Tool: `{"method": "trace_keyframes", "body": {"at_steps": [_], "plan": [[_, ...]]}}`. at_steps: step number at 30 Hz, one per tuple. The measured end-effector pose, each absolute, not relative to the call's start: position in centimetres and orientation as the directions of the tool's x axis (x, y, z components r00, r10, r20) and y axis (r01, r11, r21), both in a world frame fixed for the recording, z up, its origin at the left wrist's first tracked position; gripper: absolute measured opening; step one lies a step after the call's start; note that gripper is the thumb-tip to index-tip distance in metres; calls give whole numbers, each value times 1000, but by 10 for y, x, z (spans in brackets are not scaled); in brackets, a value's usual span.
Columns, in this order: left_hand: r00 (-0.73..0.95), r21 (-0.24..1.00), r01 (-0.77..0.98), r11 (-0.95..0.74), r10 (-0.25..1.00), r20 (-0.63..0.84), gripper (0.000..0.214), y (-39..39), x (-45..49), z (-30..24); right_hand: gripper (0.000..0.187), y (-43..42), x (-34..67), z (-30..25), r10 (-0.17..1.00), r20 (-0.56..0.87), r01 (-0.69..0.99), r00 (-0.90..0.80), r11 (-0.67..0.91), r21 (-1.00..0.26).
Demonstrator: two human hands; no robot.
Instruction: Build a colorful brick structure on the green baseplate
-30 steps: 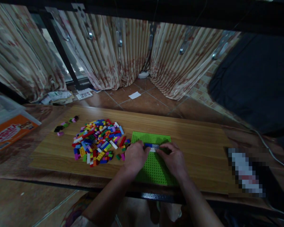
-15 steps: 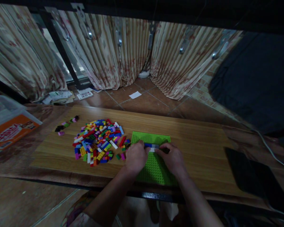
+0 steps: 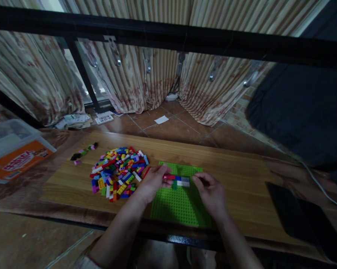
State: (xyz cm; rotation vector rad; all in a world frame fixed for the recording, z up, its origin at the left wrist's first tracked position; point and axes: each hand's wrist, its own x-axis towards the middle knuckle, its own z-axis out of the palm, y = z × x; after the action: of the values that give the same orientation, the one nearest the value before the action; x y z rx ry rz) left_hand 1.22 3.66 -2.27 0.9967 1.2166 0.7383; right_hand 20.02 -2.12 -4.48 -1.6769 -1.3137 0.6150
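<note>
My left hand reaches over the left part of a green studded baseplate. Its thumb and fingers close around a red brick. That red brick lines up with a short row on the plate: a blue brick and white-grey bricks. Just below the red brick is a darker green brick. My right hand hovers at the plate's right side, apart from the row. Its thumb and forefinger are pinched together; whether anything sits between the tips is hidden.
A heap of mixed toy bricks lies left of the baseplate on the wooden board. Beyond it stands a clear plastic box with an orange label. Dark flat objects lie at the right, and a black rail crosses above.
My right hand has drawn off the bricks to the right. My left hand has shifted left, and a red brick now shows in its fingers. The view has tilted up.
</note>
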Motion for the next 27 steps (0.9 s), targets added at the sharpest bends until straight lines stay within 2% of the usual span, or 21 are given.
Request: {"method": "trace_keyframes", "body": {"at_steps": [2,4,9,14,16,18,21,27], "plan": [[320,860,-123,494,841,-437,28,34,11,-20,24,-23,188,-41,962,167,466,217,48,-883],[384,824,-203,528,818,-429,20,31,11,-17,25,-25,176,-39,976,181,446,117,111,-888],[498,840,-177,514,783,-374,17,24,13,-15,20,-25,164,-45,979,187,413,79,139,-900],[488,904,22,428,784,-383,18,27,11,-20,25,-26,184,-46,984,124,428,129,57,-902],[440,936,142,321,827,-350,18,31,7,-25,29,-27,197,-44,986,69,452,150,-6,-892],[381,942,304,139,889,-254,19,34,3,-29,31,-30,210,-42,991,16,505,131,-53,-862],[348,842,536,-61,925,-154,20,35,1,-29,30,-36,220,-42,996,-39,592,79,-78,-802],[325,665,737,-124,927,-188,19,27,8,-21,24,-36,203,-47,999,-32,670,13,-33,-742]]}}
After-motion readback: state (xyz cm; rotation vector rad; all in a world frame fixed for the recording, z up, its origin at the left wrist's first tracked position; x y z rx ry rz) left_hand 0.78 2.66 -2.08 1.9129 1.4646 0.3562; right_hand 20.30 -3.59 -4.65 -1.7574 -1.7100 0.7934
